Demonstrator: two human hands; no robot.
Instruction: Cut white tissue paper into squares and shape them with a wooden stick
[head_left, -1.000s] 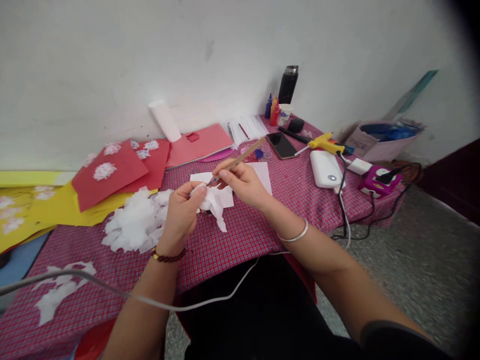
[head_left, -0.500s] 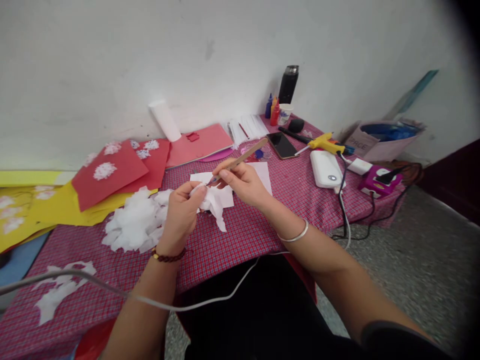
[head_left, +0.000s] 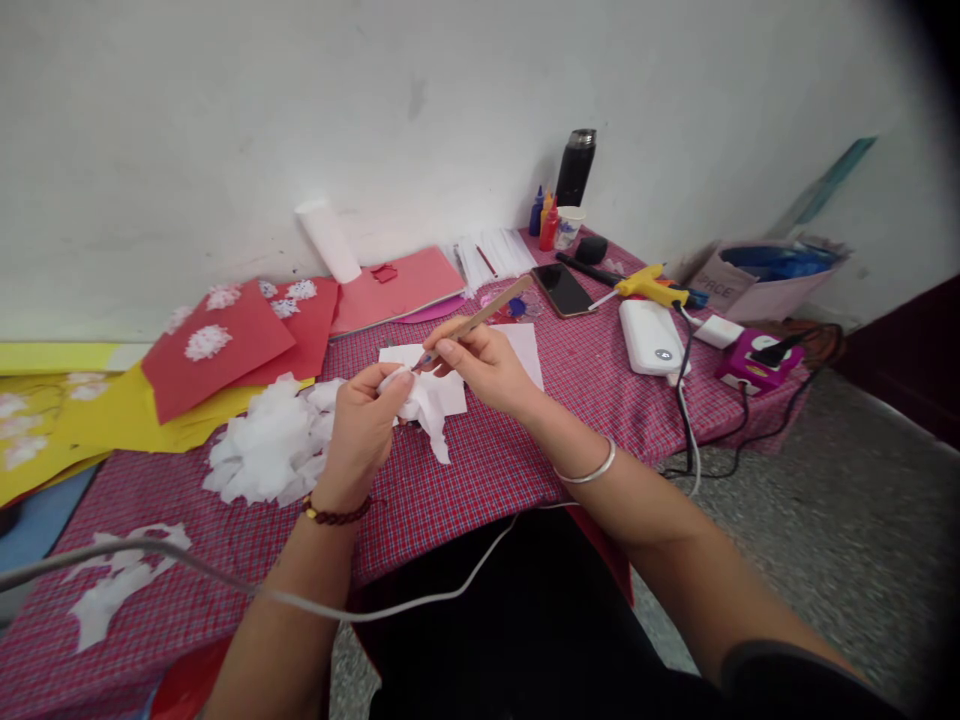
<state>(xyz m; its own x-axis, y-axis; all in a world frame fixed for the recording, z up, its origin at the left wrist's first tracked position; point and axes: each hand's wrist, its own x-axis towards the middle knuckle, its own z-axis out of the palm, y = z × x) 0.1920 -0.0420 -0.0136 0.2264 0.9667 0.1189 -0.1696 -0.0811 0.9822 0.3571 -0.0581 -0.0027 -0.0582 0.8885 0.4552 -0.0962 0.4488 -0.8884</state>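
My left hand (head_left: 367,415) pinches a piece of white tissue paper (head_left: 427,408), whose loose end hangs down over the table. In my right hand (head_left: 484,360) is a paintbrush (head_left: 484,315) with a wooden handle, held like a pen. Its dark tip meets the tissue close to my left thumb. White paper sheets (head_left: 525,350) lie beneath and behind my hands. Left of my left wrist sits a heap of ruffled white tissue (head_left: 262,445). Beyond the brush there is a clear palette with blue paint (head_left: 517,305).
Red cards with paper flowers (head_left: 217,345) lie at left. A phone (head_left: 562,290), yellow glue gun (head_left: 651,287), white power bank (head_left: 651,338) and purple power socket (head_left: 761,358) are at right. Paint bottles (head_left: 549,225) stand by the wall. A white cable (head_left: 420,607) crosses in front of me.
The brush tip has shifted very slightly against the tissue. Both hands otherwise keep their places, and the view has moved a little.
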